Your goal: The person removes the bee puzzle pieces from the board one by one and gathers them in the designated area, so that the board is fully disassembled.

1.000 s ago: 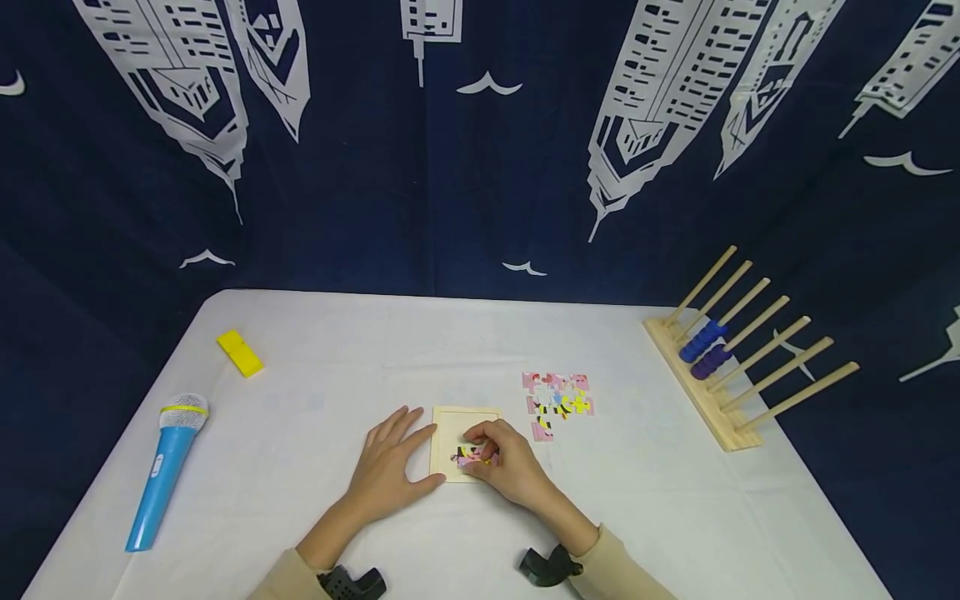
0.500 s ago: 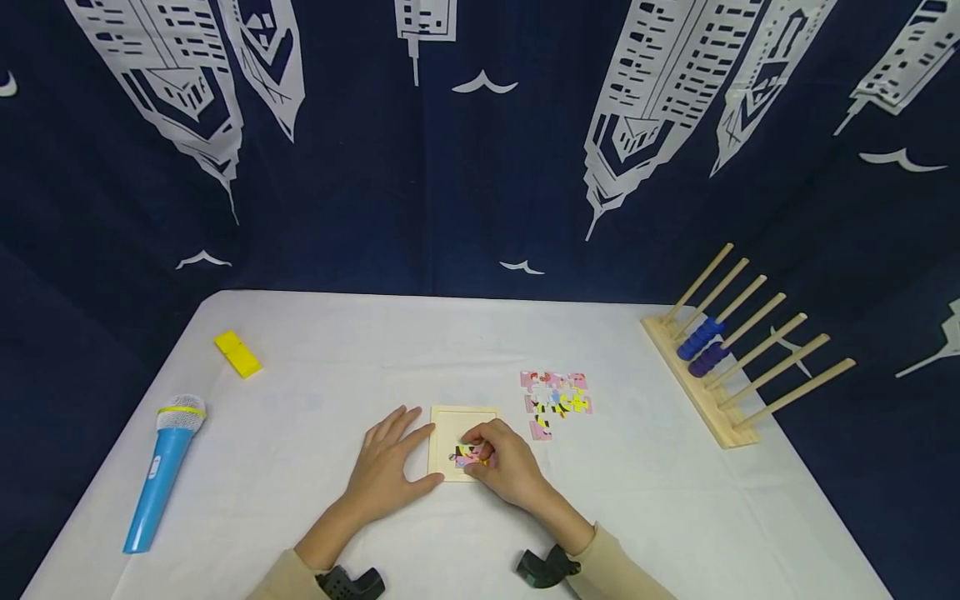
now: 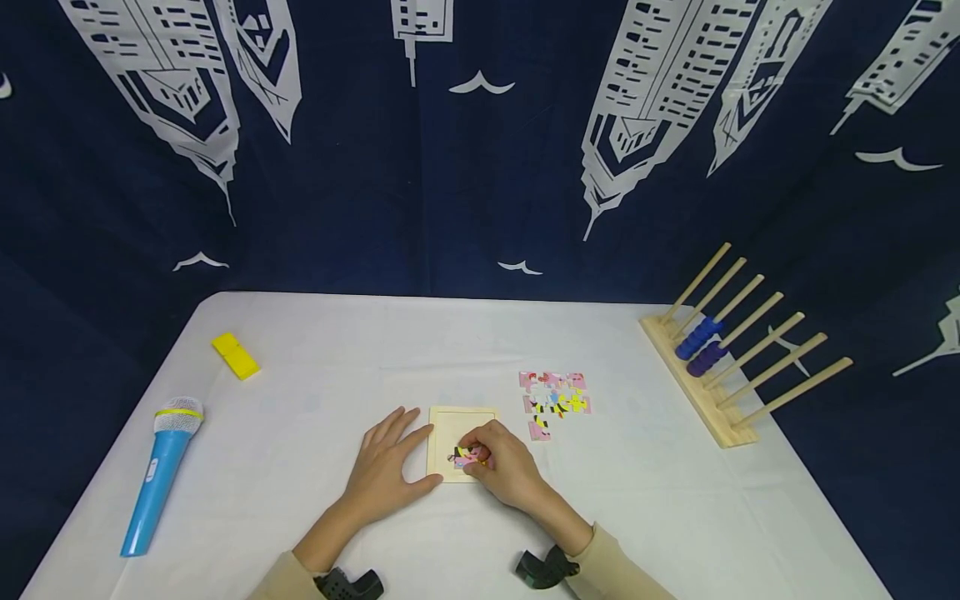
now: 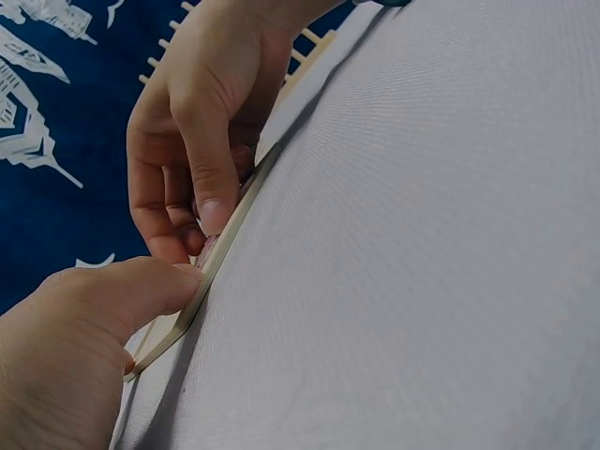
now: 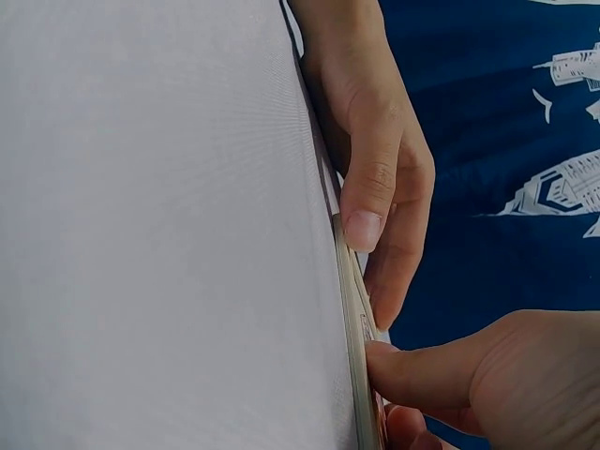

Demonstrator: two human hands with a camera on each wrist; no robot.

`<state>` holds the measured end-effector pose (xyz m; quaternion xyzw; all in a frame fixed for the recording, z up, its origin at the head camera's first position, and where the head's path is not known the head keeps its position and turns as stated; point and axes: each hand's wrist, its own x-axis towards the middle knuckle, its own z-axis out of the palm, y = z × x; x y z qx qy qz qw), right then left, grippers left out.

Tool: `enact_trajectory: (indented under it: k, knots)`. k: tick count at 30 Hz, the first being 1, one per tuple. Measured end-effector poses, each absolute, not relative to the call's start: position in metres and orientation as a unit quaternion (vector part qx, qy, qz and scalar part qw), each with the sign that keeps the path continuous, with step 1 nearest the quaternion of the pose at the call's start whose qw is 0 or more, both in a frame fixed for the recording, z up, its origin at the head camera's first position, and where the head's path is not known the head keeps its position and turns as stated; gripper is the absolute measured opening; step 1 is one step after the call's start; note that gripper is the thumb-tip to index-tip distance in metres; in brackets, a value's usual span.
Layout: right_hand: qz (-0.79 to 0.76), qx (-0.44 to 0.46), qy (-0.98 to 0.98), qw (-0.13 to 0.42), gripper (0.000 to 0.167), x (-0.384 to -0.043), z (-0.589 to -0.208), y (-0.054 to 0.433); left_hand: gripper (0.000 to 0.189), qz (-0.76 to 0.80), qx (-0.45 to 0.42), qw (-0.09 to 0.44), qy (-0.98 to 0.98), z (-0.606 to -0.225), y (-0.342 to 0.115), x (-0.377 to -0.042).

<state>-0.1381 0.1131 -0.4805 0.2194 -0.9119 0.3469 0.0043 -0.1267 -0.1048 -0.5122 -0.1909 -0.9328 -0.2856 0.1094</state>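
Observation:
A shallow wooden puzzle tray lies on the white table. My left hand rests at its left side with fingers spread fairly straight, the thumb touching the near corner. My right hand reaches over the tray's right part, thumb and curled fingers pinching a jigsaw piece that they mostly cover. Pink, yellow and black jigsaw pieces show beside its fingertips, low in the tray. In the left wrist view, the right thumb points down at the tray's edge. More jigsaw pieces lie right of the tray.
A wooden peg stand with blue and purple beads stands at the right. To the left lie a blue toy microphone and a yellow block. A dark blue printed cloth hangs behind the table.
The view has shifted slightly. Both hands stay almost where they were, with the right fingers still at the jigsaw pieces in the tray.

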Motion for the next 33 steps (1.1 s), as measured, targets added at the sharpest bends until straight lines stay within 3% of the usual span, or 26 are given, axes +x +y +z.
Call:
enact_trajectory:
  k: [33]
  knots:
    - [0.341,0.22,-0.914,0.017,0.03,-0.1375,-0.48,0.1131,0.069,-0.278,-0.195,0.118,-0.933,-0.5124,-0.1052,-0.1268]
